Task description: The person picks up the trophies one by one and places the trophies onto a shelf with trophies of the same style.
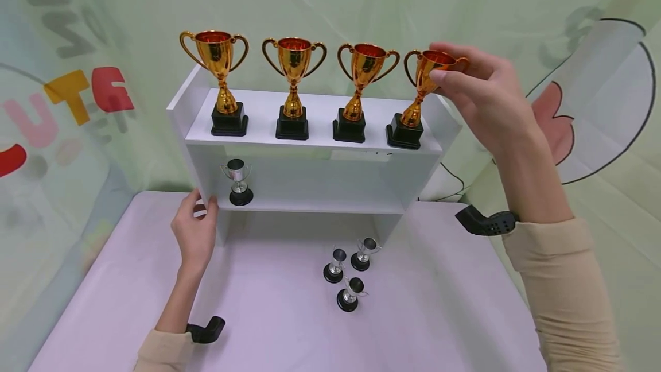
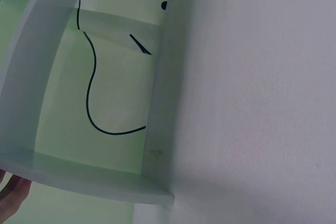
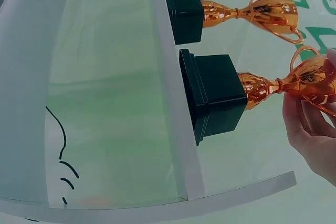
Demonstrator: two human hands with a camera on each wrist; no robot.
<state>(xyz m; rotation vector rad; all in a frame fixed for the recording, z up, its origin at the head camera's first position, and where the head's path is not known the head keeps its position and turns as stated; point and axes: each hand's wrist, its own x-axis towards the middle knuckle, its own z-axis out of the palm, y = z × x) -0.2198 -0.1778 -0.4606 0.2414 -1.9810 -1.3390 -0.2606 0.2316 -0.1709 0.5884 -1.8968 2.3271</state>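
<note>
My right hand [image 1: 482, 88] grips the cup of the rightmost gold trophy [image 1: 424, 76], whose black base is at the right end of the top shelf [image 1: 320, 141]. The right wrist view shows that base [image 3: 215, 95] at the board's edge, slightly tilted, and my fingers [image 3: 312, 129] around the cup. With thumb and fingers, my left hand [image 1: 196, 225] holds the left side panel of the white shelf unit. Just right of it, a small silver trophy [image 1: 238, 179] stands on the middle shelf. In the left wrist view only fingertips [image 2: 14, 198] show at the panel.
Three more gold trophies, left [image 1: 219, 76], centre [image 1: 293, 82] and right [image 1: 358, 88], stand in a row on the top board. Below, three silver trophies, front [image 1: 351, 294], left [image 1: 334, 266] and back [image 1: 364, 254], stand on the white table [image 1: 268, 320].
</note>
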